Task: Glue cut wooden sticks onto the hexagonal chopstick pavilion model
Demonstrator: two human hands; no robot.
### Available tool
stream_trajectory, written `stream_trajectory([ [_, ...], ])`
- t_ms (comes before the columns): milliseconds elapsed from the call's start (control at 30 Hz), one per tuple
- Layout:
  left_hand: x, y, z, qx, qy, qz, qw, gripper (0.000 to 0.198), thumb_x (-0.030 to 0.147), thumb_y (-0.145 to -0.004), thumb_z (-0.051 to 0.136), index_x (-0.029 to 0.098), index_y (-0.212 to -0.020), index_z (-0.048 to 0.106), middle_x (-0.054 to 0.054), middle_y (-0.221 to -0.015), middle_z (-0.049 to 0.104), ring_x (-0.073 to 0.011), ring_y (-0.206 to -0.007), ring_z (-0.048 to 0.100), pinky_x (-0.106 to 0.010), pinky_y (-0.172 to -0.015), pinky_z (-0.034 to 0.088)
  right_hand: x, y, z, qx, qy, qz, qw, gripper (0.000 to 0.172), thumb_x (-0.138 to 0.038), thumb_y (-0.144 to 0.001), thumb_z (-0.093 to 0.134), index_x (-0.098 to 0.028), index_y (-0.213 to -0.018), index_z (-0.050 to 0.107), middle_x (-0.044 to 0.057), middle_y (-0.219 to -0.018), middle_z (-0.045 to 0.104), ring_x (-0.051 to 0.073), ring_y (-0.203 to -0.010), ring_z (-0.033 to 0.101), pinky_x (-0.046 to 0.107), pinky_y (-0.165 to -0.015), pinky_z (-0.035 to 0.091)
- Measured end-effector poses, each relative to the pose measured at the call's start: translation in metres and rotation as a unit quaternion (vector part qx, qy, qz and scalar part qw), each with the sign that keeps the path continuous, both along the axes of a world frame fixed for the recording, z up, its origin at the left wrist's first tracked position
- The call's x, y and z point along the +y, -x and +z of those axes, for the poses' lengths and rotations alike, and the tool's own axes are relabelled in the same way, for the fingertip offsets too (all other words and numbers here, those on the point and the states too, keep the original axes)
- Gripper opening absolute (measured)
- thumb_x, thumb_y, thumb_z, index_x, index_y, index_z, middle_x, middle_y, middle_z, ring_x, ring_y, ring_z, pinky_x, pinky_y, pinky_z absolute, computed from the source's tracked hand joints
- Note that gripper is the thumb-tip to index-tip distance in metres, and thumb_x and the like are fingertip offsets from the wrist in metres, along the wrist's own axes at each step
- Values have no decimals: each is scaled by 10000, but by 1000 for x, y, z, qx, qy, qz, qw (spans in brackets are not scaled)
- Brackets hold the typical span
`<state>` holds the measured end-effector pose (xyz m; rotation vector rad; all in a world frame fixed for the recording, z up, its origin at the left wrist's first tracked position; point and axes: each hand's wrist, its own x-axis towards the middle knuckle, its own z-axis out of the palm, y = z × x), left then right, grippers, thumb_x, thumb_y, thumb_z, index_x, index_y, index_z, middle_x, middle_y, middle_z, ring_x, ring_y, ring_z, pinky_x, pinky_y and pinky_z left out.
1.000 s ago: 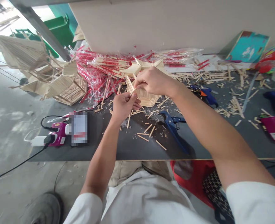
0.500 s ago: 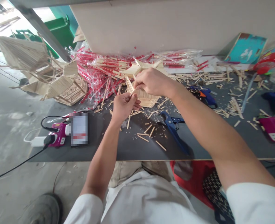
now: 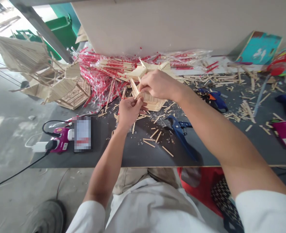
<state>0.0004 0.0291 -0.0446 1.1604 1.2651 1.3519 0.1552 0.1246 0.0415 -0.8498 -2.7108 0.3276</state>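
Observation:
A wooden stick model (image 3: 154,103) with a pointed, slatted top stands on the dark table, partly hidden behind my hands. My left hand (image 3: 130,110) is at its front left, thumb and index finger pinched together on a small piece too hidden to name, other fingers loosely curled. Just above and to the right, my right hand (image 3: 154,84) reaches over the model with its fingertips pinched near my left fingertips. What the right fingertips hold is hidden. Loose short sticks (image 3: 149,142) lie on the table in front of the model.
Blue cutters (image 3: 183,137) lie right of centre, with a blue glue gun (image 3: 217,98) behind. A phone (image 3: 83,134) and a purple power strip (image 3: 61,139) are at left. Another stick model (image 3: 67,92) stands at back left, beside red-and-clear wrapped sticks (image 3: 96,69).
My left hand has shifted very slightly to the right. My right hand stays at almost the same place over the model.

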Motion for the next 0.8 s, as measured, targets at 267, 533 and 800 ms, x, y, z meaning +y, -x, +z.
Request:
stream_trajectory([
  [267, 0, -10, -3, 21, -18, 24, 999, 274, 406, -971, 678, 144, -892, 694, -86, -826, 804, -160, -675, 795, -214, -546, 647, 1, -3, -1, -2, 12, 4, 1000, 243, -203, -978, 577, -192, -1003, 818, 72, -1047, 777, 243, -1035, 686, 401, -968, 489],
  [533, -4, -24, -7, 24, -10, 65, 998, 376, 513, -980, 651, 159, -860, 694, -96, -867, 811, -166, -731, 802, -209, -549, 637, -1, -5, -1, 15, 21, -2, 1000, 230, -195, -979, 593, -188, -1002, 821, 67, -1053, 783, 233, -1032, 694, 398, -990, 485],
  [800, -2, -31, -10, 36, -19, 90, 995, 367, 522, -960, 679, 170, -859, 704, -75, -848, 801, -151, -697, 785, -206, -518, 614, 2, -18, 0, 52, 40, -1, 998, 240, -230, -996, 608, -221, -1084, 830, 45, -1202, 794, 246, -1157, 700, 431, -1093, 489],
])
